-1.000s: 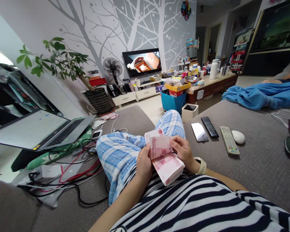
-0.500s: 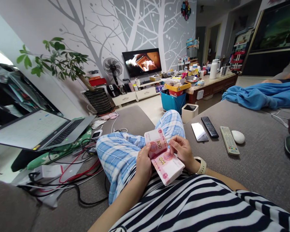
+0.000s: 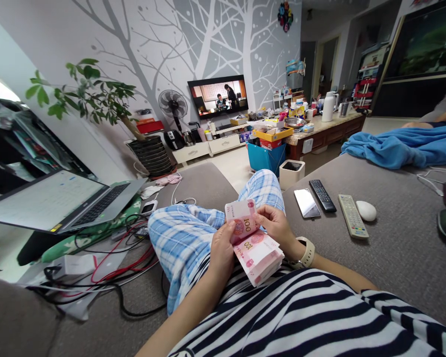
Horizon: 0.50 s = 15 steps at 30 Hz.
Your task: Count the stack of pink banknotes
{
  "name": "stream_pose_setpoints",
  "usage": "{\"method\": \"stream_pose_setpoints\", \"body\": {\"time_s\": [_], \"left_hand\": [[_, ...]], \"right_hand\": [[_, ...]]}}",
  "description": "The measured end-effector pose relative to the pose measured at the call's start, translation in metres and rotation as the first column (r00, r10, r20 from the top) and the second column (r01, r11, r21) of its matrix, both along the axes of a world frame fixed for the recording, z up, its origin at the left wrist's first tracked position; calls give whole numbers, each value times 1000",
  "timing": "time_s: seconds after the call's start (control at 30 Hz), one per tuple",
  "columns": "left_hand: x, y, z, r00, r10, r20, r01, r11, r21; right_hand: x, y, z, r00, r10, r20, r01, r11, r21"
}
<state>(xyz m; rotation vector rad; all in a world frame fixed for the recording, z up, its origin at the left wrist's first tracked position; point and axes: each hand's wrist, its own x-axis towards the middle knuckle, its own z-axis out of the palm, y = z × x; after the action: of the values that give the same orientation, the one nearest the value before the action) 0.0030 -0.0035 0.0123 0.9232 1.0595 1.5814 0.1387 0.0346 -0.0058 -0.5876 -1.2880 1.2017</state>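
Both hands (image 3: 245, 238) gripping banknote stack (image 3: 259, 258), top note (image 3: 241, 218) (pink) lifted

The only print clear enough to read is on the pink banknotes (image 3: 258, 253) — "100" on the lifted top note (image 3: 241, 218), and "100" again, turned upside down, on the note lying beneath it. The laptop screen (image 3: 40, 198), the remotes and the television picture show nothing legible from here.
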Motion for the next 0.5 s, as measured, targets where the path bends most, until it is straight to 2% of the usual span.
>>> {"method": "stream_pose_setpoints", "body": {"time_s": [0.2,0.33,0.5], "left_hand": [[-5,5,-7,980,130,-150,-129,991,17],[-8,7,-13,977,151,-152,-153,988,1],[-7,3,-5,952,174,-254,-175,984,17]], "right_hand": [[-1,-1,0,999,4,-48,-5,999,-35],[0,0,0,999,-52,-11,52,999,5],[-1,0,-2,989,-147,32,146,988,45]]}}
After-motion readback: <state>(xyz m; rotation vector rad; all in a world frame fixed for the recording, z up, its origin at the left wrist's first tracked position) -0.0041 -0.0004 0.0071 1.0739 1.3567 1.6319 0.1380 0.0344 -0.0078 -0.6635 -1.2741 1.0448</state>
